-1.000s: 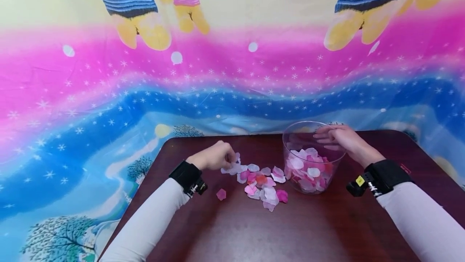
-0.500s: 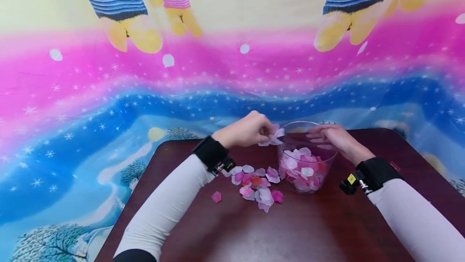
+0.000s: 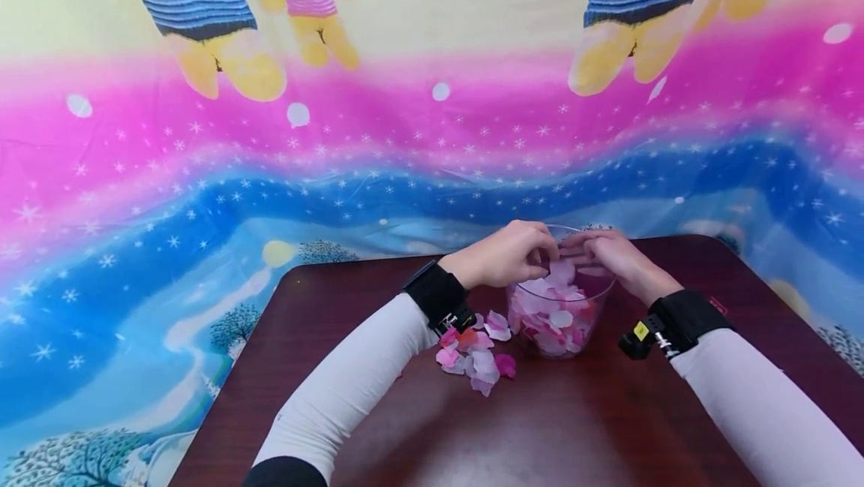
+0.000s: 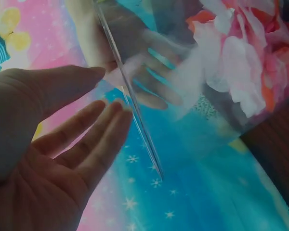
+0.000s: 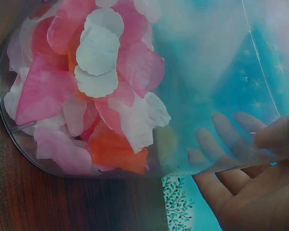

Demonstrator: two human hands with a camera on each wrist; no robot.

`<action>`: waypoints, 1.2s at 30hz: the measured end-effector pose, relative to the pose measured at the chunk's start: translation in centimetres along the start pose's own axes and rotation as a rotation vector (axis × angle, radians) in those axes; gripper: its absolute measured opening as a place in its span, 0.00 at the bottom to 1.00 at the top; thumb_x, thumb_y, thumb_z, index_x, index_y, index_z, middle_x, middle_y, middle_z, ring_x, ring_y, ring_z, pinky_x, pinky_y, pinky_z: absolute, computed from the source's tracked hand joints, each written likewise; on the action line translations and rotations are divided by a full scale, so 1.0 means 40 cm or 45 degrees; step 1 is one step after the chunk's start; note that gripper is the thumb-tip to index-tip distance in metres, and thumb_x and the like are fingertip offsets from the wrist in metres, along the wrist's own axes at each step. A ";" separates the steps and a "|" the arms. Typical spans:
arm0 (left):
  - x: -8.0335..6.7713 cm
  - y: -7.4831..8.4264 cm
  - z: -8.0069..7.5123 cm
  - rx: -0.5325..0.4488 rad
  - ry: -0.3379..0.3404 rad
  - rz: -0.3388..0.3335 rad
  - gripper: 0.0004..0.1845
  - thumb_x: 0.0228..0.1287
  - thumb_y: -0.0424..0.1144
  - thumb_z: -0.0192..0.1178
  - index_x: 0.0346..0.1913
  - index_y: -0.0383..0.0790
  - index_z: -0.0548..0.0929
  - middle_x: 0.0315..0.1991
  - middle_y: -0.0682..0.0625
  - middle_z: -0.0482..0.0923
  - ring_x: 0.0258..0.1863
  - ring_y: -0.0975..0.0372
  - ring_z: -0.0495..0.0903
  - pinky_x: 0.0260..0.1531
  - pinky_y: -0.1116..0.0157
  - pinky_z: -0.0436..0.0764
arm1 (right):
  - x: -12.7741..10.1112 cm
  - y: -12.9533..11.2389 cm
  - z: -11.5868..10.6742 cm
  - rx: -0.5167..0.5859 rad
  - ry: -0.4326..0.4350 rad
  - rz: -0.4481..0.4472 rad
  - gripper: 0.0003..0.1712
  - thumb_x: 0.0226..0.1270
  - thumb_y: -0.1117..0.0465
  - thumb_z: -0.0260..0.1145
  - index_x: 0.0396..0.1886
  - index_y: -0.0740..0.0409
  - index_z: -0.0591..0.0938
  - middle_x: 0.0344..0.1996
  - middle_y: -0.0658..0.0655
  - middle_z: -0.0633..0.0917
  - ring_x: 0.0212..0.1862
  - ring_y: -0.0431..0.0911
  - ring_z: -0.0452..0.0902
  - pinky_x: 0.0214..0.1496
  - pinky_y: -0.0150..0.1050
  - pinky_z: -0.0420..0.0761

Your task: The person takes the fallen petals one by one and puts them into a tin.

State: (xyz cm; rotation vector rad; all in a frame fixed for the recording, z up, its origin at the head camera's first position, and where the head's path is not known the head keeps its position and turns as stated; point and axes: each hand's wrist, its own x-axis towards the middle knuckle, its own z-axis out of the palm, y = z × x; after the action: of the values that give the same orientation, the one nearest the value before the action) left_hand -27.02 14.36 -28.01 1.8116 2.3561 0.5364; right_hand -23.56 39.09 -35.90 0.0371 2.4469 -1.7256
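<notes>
Fingers (image 4: 94, 144) on my left hand (image 3: 502, 256) look straight and loosely spread in the left wrist view, nothing pinched between them, hovering right at the thin rim of the clear glass bowl (image 3: 540, 333). My right hand (image 3: 610, 256) sits on the far side of that rim, and the right wrist view shows its fingers (image 5: 231, 139) relaxed against the smooth outside of the glass, more steadying than gripping. From the head cam the two hands nearly meet over the bowl's mouth, so I can't tell there how the fingertips lie; the wrist cams sort that out. The bowl is round, see-through, standing upright toward the back of the dark glossy wooden table (image 3: 540, 427). Inside it are soft, thin fabric-looking petals (image 5: 96, 57) in white, pink and orange, piled loosely; the right wrist cam shows their wrinkly edges pressed to the wall. Another small heap of loose petals (image 3: 475, 356) lies on the table just left of the bowl, near my left wristband. Bare tabletop in front of the bowl, and the table's back edge is close behind it, against the colourful printed backdrop (image 3: 270, 172).
</notes>
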 end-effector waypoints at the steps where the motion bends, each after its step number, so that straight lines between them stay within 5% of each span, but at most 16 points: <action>1: -0.007 -0.002 0.001 0.007 -0.004 -0.008 0.12 0.70 0.30 0.64 0.54 0.35 0.85 0.58 0.43 0.78 0.52 0.58 0.82 0.52 0.73 0.78 | 0.000 -0.001 0.002 0.001 -0.002 0.000 0.31 0.74 0.69 0.38 0.75 0.65 0.67 0.71 0.71 0.71 0.70 0.65 0.69 0.70 0.60 0.70; 11: -0.120 -0.037 -0.037 0.137 0.052 -0.139 0.17 0.72 0.41 0.65 0.60 0.44 0.83 0.65 0.49 0.73 0.62 0.58 0.75 0.60 0.65 0.74 | 0.004 0.003 -0.001 -0.030 -0.021 -0.019 0.32 0.72 0.71 0.37 0.75 0.66 0.66 0.71 0.71 0.71 0.71 0.65 0.68 0.70 0.60 0.69; 16: -0.195 -0.064 -0.025 0.239 0.048 -0.218 0.22 0.71 0.46 0.66 0.64 0.44 0.80 0.63 0.50 0.73 0.63 0.59 0.75 0.63 0.62 0.74 | 0.000 0.006 -0.003 -0.032 -0.034 -0.047 0.32 0.73 0.71 0.37 0.75 0.66 0.65 0.71 0.71 0.70 0.72 0.65 0.67 0.71 0.60 0.68; 24: -0.278 -0.087 0.116 0.365 -0.135 -0.284 0.28 0.65 0.55 0.70 0.65 0.50 0.81 0.64 0.50 0.73 0.61 0.57 0.75 0.52 0.59 0.81 | 0.003 0.004 -0.002 -0.077 -0.026 -0.044 0.33 0.73 0.71 0.36 0.75 0.66 0.66 0.70 0.71 0.71 0.70 0.66 0.69 0.70 0.61 0.69; 30: -0.290 -0.079 0.241 0.342 -0.279 -0.281 0.32 0.60 0.59 0.72 0.66 0.54 0.81 0.62 0.50 0.73 0.57 0.57 0.73 0.49 0.64 0.77 | 0.006 0.001 0.002 -0.047 -0.019 -0.040 0.32 0.71 0.72 0.37 0.75 0.68 0.66 0.70 0.72 0.72 0.70 0.66 0.69 0.69 0.59 0.70; 36: -0.287 -0.076 0.298 0.431 -0.301 -0.239 0.25 0.65 0.53 0.70 0.64 0.55 0.82 0.56 0.51 0.76 0.55 0.60 0.75 0.51 0.67 0.78 | 0.003 0.000 0.000 -0.056 -0.017 -0.025 0.33 0.71 0.72 0.37 0.75 0.67 0.65 0.70 0.72 0.71 0.71 0.66 0.69 0.70 0.59 0.70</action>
State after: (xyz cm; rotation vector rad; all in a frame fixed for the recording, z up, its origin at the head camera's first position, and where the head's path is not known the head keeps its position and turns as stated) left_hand -22.95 5.15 -41.48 1.6340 2.5241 -0.1022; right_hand -23.68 39.06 -35.91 -0.0033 2.4829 -1.6737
